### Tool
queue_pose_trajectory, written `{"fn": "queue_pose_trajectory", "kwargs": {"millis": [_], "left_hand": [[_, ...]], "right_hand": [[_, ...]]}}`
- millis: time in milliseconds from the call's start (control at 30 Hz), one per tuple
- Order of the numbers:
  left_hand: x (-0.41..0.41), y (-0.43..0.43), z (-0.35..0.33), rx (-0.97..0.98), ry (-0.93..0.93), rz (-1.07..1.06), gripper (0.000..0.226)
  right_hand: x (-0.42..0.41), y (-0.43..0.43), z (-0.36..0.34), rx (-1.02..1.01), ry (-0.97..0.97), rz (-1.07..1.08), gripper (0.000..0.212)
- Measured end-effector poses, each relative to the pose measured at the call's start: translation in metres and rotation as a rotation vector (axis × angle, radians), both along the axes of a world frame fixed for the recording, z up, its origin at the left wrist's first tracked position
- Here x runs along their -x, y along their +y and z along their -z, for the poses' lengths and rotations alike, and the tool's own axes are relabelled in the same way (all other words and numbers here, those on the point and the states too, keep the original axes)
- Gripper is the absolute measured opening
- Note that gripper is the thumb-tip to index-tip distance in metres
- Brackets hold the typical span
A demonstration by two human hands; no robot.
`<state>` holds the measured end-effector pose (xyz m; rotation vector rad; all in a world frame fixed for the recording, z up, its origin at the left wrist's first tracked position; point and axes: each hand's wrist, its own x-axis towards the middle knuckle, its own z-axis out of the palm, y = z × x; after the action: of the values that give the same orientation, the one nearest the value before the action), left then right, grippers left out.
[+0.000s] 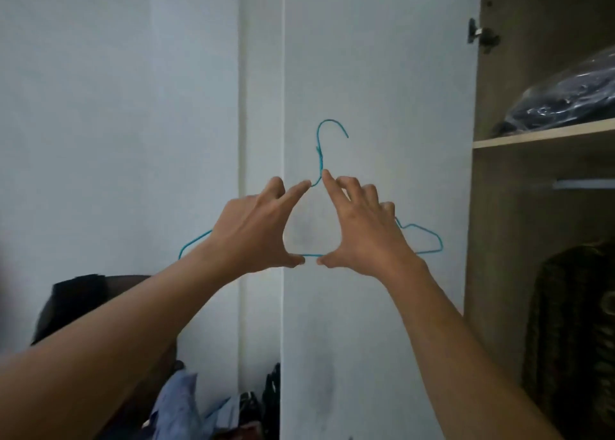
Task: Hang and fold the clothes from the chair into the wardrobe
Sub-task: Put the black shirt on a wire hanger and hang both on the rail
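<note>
A thin blue wire hanger [321,160] is held up in front of the white wardrobe door [376,73], hook upward. My left hand [256,230] grips its left half, fingers on the sloping wire and thumb on the bottom bar. My right hand [362,230] grips the right half the same way. No garment is on the hanger. The dark chair [73,303] stands at the lower left with a pile of clothes [186,406], light blue among them, below it.
The open wardrobe [545,206] is at the right: a shelf [545,136] carries a dark bundle in clear plastic [565,103], a metal rail [582,184] runs under it, and a dark patterned garment [572,339] hangs below. A pale wall fills the left.
</note>
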<state>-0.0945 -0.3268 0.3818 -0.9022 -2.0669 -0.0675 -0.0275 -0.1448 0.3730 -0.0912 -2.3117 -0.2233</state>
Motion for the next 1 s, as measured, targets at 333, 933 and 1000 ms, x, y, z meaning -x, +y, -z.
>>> {"fn": "queue_pose_trajectory", "kwargs": {"millis": [333,933,1000], "left_hand": [[0.014,-0.226,0.018,-0.109,-0.115,-0.344,0.118],[0.238,-0.330,0.151,-0.034,-0.385,-0.628,0.119],[0.282,-0.325,0.168,-0.032,-0.419,-0.624,0.118]], "right_hand": [[0.077,-0.203,0.004,-0.183,-0.073,-0.315,0.131],[0.364,-0.317,0.159,-0.026,-0.264,-0.652,0.124],[0.404,-0.312,0.177,-0.008,-0.304,-0.638,0.124]]}}
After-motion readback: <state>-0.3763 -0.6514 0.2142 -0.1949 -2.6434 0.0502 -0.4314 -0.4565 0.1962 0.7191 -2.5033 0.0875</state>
